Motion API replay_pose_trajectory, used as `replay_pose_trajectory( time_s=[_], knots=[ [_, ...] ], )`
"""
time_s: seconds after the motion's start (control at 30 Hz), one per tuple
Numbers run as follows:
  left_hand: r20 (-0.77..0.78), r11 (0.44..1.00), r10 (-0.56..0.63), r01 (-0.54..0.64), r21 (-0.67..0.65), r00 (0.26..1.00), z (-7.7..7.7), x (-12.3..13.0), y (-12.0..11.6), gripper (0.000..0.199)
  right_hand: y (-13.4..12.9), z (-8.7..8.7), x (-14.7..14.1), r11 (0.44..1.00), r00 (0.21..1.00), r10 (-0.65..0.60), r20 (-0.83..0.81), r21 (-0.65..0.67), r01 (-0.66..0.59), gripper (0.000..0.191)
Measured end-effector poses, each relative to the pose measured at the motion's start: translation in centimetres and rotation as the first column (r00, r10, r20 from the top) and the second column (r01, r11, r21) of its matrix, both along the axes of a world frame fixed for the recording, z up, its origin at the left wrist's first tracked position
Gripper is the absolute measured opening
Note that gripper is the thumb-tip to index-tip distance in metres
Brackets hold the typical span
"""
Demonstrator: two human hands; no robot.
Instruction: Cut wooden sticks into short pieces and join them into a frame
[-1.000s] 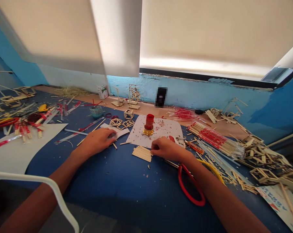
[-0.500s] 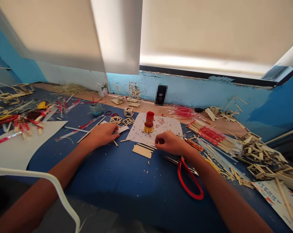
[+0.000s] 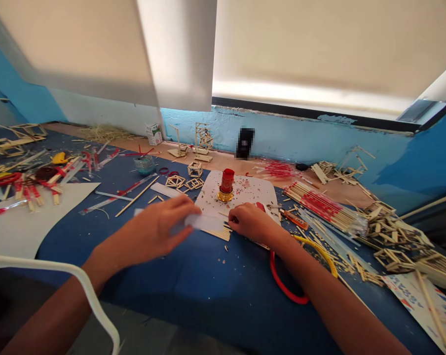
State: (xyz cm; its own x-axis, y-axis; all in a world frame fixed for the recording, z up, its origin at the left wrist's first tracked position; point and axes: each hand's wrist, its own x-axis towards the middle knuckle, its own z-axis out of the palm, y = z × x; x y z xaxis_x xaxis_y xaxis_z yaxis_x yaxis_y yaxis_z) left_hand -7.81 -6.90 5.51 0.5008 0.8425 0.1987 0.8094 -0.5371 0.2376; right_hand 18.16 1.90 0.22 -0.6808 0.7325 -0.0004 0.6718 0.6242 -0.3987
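My left hand is closed, thumb against fingers, on a thin white strip; both are blurred. The strip lies over a row of short wooden sticks and hides part of them. Beside the row's right end, my right hand has its fingers curled; whatever they pinch is hidden. A large red loop handle and a yellow one show on either side of my right forearm. Behind my hands, a red candle-like cylinder on a gold base stands upright on a white sheet strewn with crumbs.
Small stick frames and a glass jar lie beyond my left hand. To the right are an orange cutter, bundled sticks and piled stick frames. A white tube crosses the lower left.
My left hand has moved right and nearer to me, bringing the white strip over the stick row. My right hand has shifted slightly left. More of the yellow handle shows by my right forearm.
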Motion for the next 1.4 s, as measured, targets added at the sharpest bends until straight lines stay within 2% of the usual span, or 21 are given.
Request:
replay_pose_trajectory(
  time_s=[0.03, 0.07, 0.13, 0.3, 0.4, 0.5, 0.6, 0.7, 0.77, 0.87, 1.0, 1.17, 1.33, 1.4],
  knots=[
    [0.011, 0.988, -0.096, 0.097, -0.121, 0.995, -0.4, 0.8, -1.0, 0.026, 0.1, 0.0, -0.1, 1.0, 1.0, -0.013, -0.01, -0.012, 0.013, 0.017],
    [0.04, 0.971, -0.157, 0.162, -0.178, 0.987, -1.0, 1.7, -1.8, 0.026, 0.2, 0.1, -0.1, 0.999, 0.999, -0.027, -0.025, -0.03, 0.026, 0.015],
    [0.081, 0.956, -0.242, 0.252, -0.152, 0.967, -2.4, 3.6, -3.0, 0.027, 0.5, 0.6, 0.3, 0.995, 0.996, -0.052, -0.076, -0.086, 0.045, 0.009],
    [0.133, 0.964, -0.198, 0.217, -0.153, 0.971, -4.9, 6.7, -3.6, 0.021, 0.1, 2.7, 3.2, 0.951, 0.956, -0.095, -0.278, -0.31, 0.004, 0.004],
    [0.174, 0.957, -0.165, 0.2, -0.209, 0.971, -5.3, 7.2, -3.7, 0.023, -2.2, 3.2, 5.0, 0.897, 0.927, -0.098, -0.363, -0.435, -0.076, 0.006],
    [0.155, 0.959, -0.196, 0.223, -0.176, 0.968, -5.6, 7.0, -4.5, 0.024, -5.5, 2.9, 5.7, 0.866, 0.887, -0.134, -0.443, -0.488, -0.113, 0.003],
    [0.092, 0.957, -0.239, 0.25, -0.146, 0.967, -5.9, 6.6, -5.5, 0.034, -8.1, 2.3, 5.5, 0.897, 0.874, -0.146, -0.463, -0.435, -0.081, 0.008],
    [0.06, 0.955, -0.264, 0.27, -0.126, 0.963, -6.5, 6.1, -6.2, 0.044, -9.1, 1.7, 4.8, 0.935, 0.93, -0.107, -0.351, -0.354, -0.026, 0.011],
    [0.048, 0.953, -0.283, 0.286, -0.1, 0.958, -7.0, 5.9, -6.3, 0.048, -9.1, 1.4, 4.3, 0.944, 0.959, -0.068, -0.275, -0.33, -0.028, 0.013],
    [0.024, 0.955, -0.287, 0.288, -0.073, 0.958, -7.7, 5.6, -6.3, 0.052, -8.8, 1.1, 4.0, 0.958, 0.975, 0.04, -0.219, -0.269, -0.099, 0.016],
    [0.005, 0.956, -0.285, 0.284, -0.069, 0.959, -7.9, 5.4, -6.4, 0.051, -9.1, 1.4, 5.0, 0.965, 0.976, 0.147, -0.16, -0.193, -0.177, 0.019],
    [0.036, 0.962, -0.27, 0.271, -0.038, 0.962, -7.9, 5.3, -6.7, 0.049, -9.5, 1.6, 6.5, 0.974, 0.986, 0.141, -0.09, -0.166, -0.154, 0.019],
    [0.044, 0.957, -0.288, 0.289, -0.02, 0.957, -8.1, 5.2, -6.7, 0.05, -8.7, 0.8, 4.8, 0.97, 0.967, 0.137, -0.213, -0.168, -0.175, 0.016],
    [0.032, 0.955, -0.294, 0.295, -0.029, 0.955, -8.0, 5.2, -6.6, 0.05, -8.6, 0.7, 4.5, 0.967, 0.97, 0.151, -0.189, -0.175, -0.185, 0.015]
  ],
)
